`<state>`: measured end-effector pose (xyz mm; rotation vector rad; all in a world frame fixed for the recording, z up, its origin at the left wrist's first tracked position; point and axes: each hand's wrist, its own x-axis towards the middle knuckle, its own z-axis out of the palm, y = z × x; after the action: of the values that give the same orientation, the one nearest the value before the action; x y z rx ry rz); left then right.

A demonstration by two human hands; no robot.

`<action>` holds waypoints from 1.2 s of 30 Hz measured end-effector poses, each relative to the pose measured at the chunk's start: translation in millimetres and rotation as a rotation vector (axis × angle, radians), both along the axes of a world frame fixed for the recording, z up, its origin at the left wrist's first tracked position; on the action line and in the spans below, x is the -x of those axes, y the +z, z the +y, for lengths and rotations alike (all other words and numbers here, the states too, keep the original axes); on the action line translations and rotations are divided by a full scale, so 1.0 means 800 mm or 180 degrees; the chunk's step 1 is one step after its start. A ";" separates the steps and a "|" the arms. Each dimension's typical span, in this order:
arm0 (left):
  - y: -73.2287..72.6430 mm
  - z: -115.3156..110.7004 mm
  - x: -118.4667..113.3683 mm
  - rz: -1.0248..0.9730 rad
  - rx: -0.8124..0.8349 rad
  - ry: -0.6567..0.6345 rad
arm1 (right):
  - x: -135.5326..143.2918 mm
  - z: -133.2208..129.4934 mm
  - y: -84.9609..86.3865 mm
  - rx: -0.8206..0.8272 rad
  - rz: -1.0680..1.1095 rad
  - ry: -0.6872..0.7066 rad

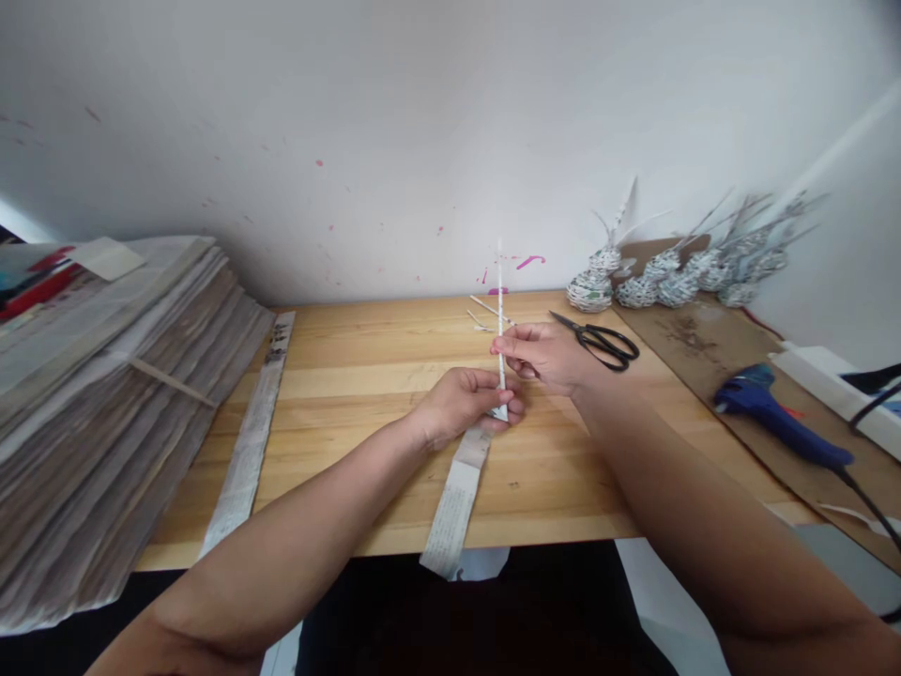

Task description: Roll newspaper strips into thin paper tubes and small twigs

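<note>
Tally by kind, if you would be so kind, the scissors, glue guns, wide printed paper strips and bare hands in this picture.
Scissors: 1
Glue gun: 1
Wide printed paper strips: 2 (left strip, middle strip)
Bare hands: 2 (left hand, right hand)
Total: 6

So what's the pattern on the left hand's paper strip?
Small dark print on the pale paper strip, seen in the head view.
</note>
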<state>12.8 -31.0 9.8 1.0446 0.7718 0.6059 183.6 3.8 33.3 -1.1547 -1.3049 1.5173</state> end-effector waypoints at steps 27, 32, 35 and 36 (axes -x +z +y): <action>0.002 -0.002 0.000 0.0029 -0.0046 -0.0099 | -0.007 0.001 -0.001 -0.0122 -0.0003 0.0399; 0.000 -0.001 -0.001 0.0080 -0.0097 -0.0188 | 0.002 -0.001 -0.002 -0.0167 -0.0208 0.0107; 0.000 -0.001 -0.001 0.0117 -0.0141 -0.0083 | 0.008 -0.005 0.002 -0.0571 -0.0518 -0.0202; 0.001 -0.001 -0.002 0.0132 -0.0156 -0.0060 | 0.010 -0.007 0.003 -0.0717 -0.0642 -0.0363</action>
<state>14.1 -32.0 10.4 1.1114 0.7859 0.5910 175.6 -1.5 35.4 -1.2356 -1.4755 1.1623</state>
